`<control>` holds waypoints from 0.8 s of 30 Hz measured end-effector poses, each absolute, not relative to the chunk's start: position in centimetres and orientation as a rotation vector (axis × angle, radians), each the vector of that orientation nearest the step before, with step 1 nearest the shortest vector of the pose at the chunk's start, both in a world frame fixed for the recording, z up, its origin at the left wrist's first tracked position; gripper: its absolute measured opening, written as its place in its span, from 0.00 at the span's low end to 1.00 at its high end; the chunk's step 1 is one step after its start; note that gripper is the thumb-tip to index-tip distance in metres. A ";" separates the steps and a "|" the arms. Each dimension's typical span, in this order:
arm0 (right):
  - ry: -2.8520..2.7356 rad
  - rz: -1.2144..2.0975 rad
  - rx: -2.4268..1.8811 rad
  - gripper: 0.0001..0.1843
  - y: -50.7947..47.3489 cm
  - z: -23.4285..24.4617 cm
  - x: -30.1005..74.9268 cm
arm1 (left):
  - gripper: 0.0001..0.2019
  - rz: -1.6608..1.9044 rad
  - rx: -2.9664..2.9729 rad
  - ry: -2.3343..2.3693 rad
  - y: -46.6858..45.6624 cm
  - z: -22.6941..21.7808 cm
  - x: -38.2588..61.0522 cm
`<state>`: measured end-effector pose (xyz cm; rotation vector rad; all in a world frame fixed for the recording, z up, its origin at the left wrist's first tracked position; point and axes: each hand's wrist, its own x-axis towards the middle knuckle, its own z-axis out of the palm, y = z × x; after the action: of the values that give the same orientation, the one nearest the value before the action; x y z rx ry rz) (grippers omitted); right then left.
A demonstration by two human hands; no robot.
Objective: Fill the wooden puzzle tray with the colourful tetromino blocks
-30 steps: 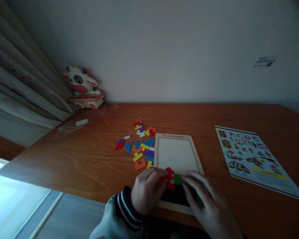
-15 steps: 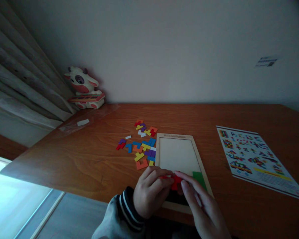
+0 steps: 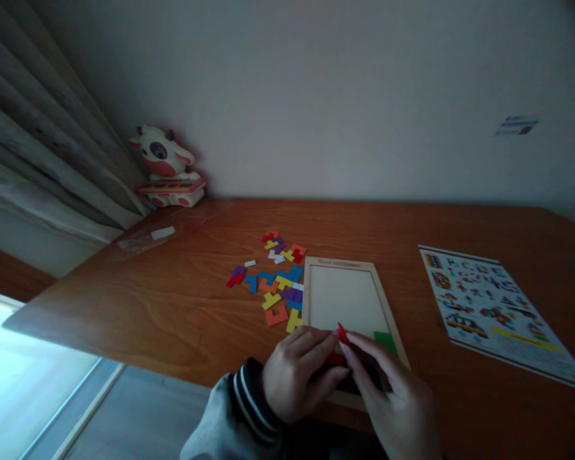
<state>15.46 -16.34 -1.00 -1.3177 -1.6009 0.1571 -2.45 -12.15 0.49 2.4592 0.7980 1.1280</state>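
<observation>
Over the near end of a wooden puzzle tray (image 3: 311,260), my two hands meet with their fingertips close together. My right hand (image 3: 393,390) pinches a red puzzle piece (image 3: 342,333), tilted up on its edge. My left hand (image 3: 299,374) is closed, and more red, seemingly another red puzzle piece (image 3: 334,360), shows between its index finger and thumb. Fingers cover most of that one. A green puzzle piece (image 3: 386,340) lies inside the tray at its right side, partly behind my right hand. The near part of the tray looks dark and is mostly hidden.
Several loose coloured pieces lie left of the tray, among them an orange piece (image 3: 276,315) and a yellow piece (image 3: 294,321). A printed pattern sheet (image 3: 498,306) lies to the right. A cow toy (image 3: 170,169) and clear plastic wrapping (image 3: 144,241) are at the back left.
The red piece in my right fingers has turned from lying flatter to standing on edge. My left hand has shifted slightly right, uncovering more of a yellow piece. The view has moved a little.
</observation>
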 end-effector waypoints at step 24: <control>-1.677 0.256 -1.416 0.11 -14.4 -2.1 16.5 | 0.08 1.156 2.494 1.007 -11.6 0.0 -3.5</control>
<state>16.49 -14.39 -2.07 -1.4156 -1.6766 0.2565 -3.51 -11.64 -0.04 2.4937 1.0072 1.1564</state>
